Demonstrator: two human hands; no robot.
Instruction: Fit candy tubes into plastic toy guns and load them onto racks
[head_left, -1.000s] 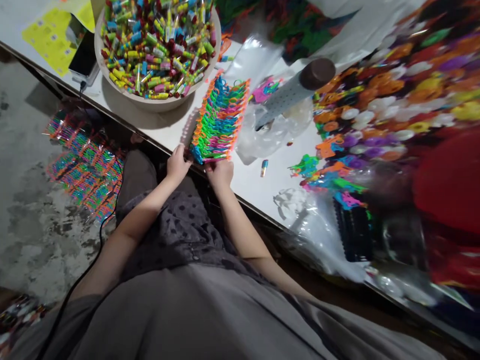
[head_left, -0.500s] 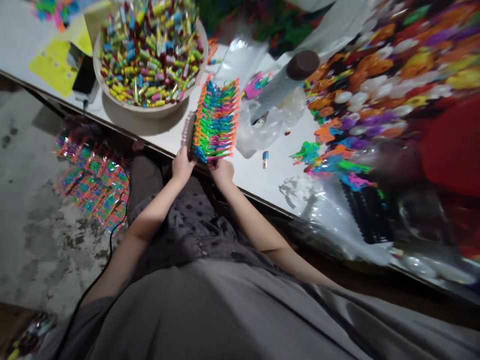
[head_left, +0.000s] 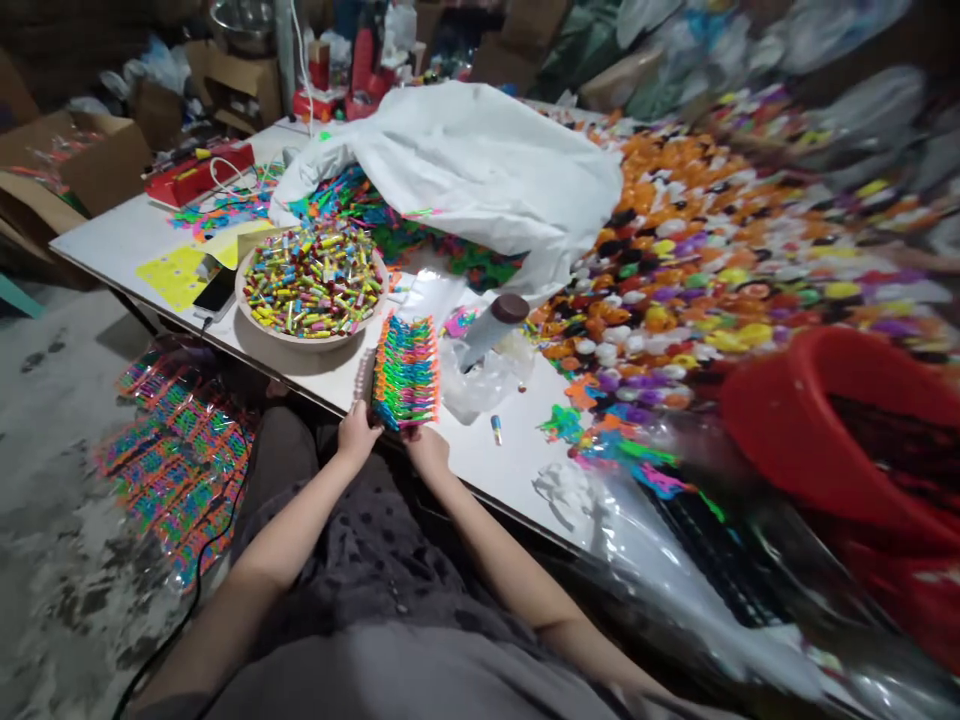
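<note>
A block of bright plastic pieces in neat rows (head_left: 407,372), green, blue, pink and orange, stands at the table's front edge. My left hand (head_left: 358,437) is closed on its near left corner, thumb toward the block. Beneath its near edge my right hand (head_left: 427,452) is closed too, its fingertips partly hidden by the block. The kind of the small pieces is too fine to make out. To the right lie a clear plastic bag (head_left: 480,385) and a small blue-capped tube (head_left: 496,430). A grey cylinder with a brown top (head_left: 491,330) rises from the bag.
A round bowl (head_left: 315,343) full of small colourful tubes stands left, beside a phone (head_left: 216,292). White sheeting (head_left: 487,170) covers a heap behind. Orange, white and purple pieces (head_left: 652,290) spread right, near a red bucket (head_left: 780,430). Bagged colourful packs (head_left: 180,450) lie on the floor.
The view has tilted up, showing more of the table's far side and the room. Both hands keep their hold at the block's near edge, which has hardly moved against the table.
</note>
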